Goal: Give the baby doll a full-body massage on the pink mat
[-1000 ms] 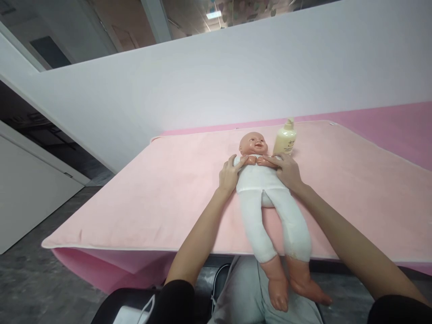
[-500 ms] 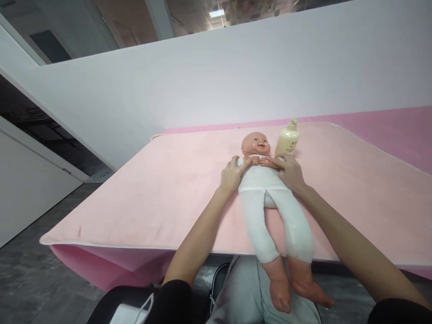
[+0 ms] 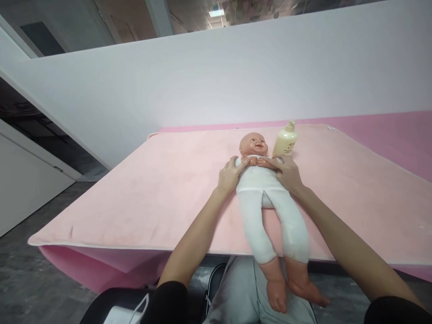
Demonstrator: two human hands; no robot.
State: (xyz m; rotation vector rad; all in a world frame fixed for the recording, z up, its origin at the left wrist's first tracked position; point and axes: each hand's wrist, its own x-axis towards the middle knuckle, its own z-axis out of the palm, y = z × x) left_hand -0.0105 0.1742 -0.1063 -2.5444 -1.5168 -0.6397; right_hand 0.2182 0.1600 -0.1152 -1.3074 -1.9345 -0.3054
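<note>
A baby doll [image 3: 258,180] with a white cloth body lies on its back on a pink blanket [image 3: 162,189], head away from me and feet past the near edge. At its side, my left hand [image 3: 230,174] is closed around one doll arm, thumb over the small fist. My right hand [image 3: 287,173] grips the other arm the same way. Both doll hands meet on the chest. A pale yellow pump bottle [image 3: 285,140] stands just beyond my right hand, beside the doll's head; my fingers partly hide its base.
Behind the table rises a white partition wall [image 3: 236,76]. A darker pink cloth [image 3: 111,270] hangs under the blanket at the front left. On a black seat at the lower left lies a white device [image 3: 123,315] with a cable.
The view has shifted slightly, so everything sits a little further left. Both hands keep their hold on the doll's arms, and the doll's pose looks the same.
</note>
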